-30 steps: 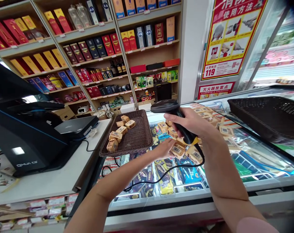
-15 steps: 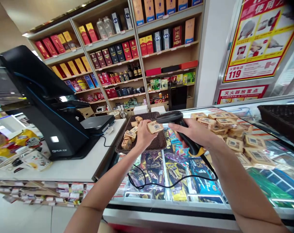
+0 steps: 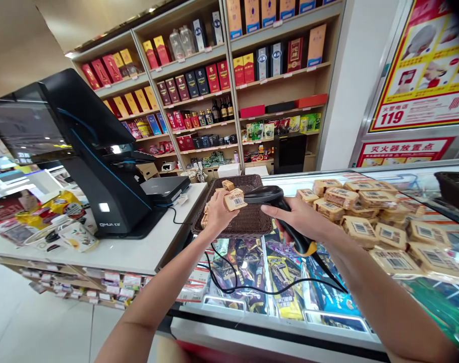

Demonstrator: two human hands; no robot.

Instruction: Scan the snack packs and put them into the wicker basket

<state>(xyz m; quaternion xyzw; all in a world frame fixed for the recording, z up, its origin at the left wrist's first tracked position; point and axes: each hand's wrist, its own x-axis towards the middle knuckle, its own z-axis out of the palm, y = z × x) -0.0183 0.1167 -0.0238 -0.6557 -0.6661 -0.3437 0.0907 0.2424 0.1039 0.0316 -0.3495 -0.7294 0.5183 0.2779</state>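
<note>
My left hand [image 3: 219,214] grips a small wrapped biscuit pack [image 3: 236,200], its barcode label facing up and toward the right. It is over a brown wicker basket [image 3: 252,222] that holds a few similar packs, partly hidden behind my fingers. My right hand [image 3: 295,219] is wrapped around the handle of a black barcode scanner [image 3: 266,194]. The scanner's head points left, close to the pack. From its yellow-ringed handle a black cable [image 3: 275,292] loops across the glass lid. To the right of my right hand lies a pile of wrapped biscuit packs [image 3: 360,229].
Beneath the glass top of a freezer [image 3: 248,322] lie colourful ice-cream packets. On the left counter [image 3: 138,257] stands a black checkout terminal [image 3: 97,166] beside a flat black box [image 3: 165,189]. Another dark basket [image 3: 456,194] sits at far right. Shelves of boxed bottles rise behind.
The view has turned slightly left, so the surroundings sit further right. My left hand, with the pack, has shifted left over the basket, away from the scanner, which stays in my right hand.
</note>
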